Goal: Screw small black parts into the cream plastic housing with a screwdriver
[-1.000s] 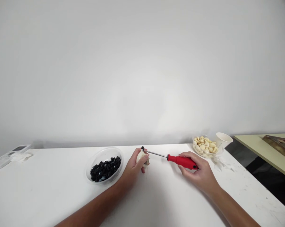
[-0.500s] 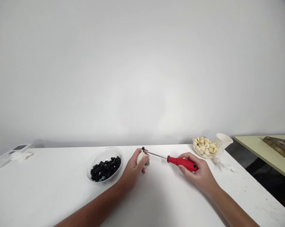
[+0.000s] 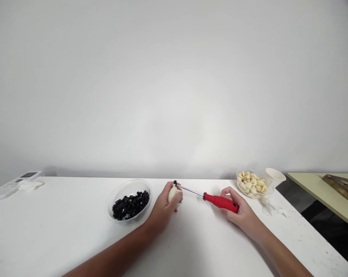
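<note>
My left hand is closed around a small cream-coloured rounded piece whose kind I cannot make out. A little black part sticks up at its top. In my right hand is a screwdriver with a red handle, held with the fingers curled round the handle end. Its metal shaft points left, and the tip meets or nearly meets the black part. The lower side of the cream piece is hidden by my left thumb and fingers.
Left of my hands stands a clear plastic bowl of small black pieces. At the back right are a clear container of cream oval pieces and a white paper cup. A white remote control lies far left. A pale-green table adjoins at right.
The screwdriver handle has shifted slightly left, while my right fingers have loosened and changed their grip on it. My left hand still holds the cream piece. The view has tilted slightly.
</note>
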`<state>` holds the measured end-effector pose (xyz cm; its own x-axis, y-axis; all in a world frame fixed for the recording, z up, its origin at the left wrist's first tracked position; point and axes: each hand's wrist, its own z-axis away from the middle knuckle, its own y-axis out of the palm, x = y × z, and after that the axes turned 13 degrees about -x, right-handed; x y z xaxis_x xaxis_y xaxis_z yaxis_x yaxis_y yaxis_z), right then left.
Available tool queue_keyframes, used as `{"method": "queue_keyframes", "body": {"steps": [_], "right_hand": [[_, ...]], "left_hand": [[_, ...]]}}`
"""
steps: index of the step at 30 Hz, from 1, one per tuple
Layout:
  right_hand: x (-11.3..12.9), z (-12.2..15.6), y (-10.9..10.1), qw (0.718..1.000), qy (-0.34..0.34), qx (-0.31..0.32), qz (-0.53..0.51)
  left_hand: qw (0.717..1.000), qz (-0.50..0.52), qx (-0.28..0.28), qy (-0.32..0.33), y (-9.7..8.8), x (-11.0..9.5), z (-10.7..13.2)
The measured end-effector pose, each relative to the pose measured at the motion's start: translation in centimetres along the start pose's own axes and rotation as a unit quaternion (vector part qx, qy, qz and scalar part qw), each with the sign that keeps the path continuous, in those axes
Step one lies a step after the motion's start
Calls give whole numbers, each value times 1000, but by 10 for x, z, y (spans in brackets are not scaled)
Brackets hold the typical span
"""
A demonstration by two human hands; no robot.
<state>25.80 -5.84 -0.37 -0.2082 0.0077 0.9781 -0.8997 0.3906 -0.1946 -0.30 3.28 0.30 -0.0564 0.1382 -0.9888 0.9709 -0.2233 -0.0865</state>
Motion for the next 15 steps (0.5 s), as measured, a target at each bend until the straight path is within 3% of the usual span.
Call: {"method": "queue_keyframes", "body": {"steps": [10,15], "right_hand": [[-8,-7,-5,997,-52,-51,2],[-5,-7,-4,995,-42,-88,-3]], "left_hand": [[1000,-13,-12,-3,-1,-3,1],[1000,-14,-4,-1,-2,-5,2]]}}
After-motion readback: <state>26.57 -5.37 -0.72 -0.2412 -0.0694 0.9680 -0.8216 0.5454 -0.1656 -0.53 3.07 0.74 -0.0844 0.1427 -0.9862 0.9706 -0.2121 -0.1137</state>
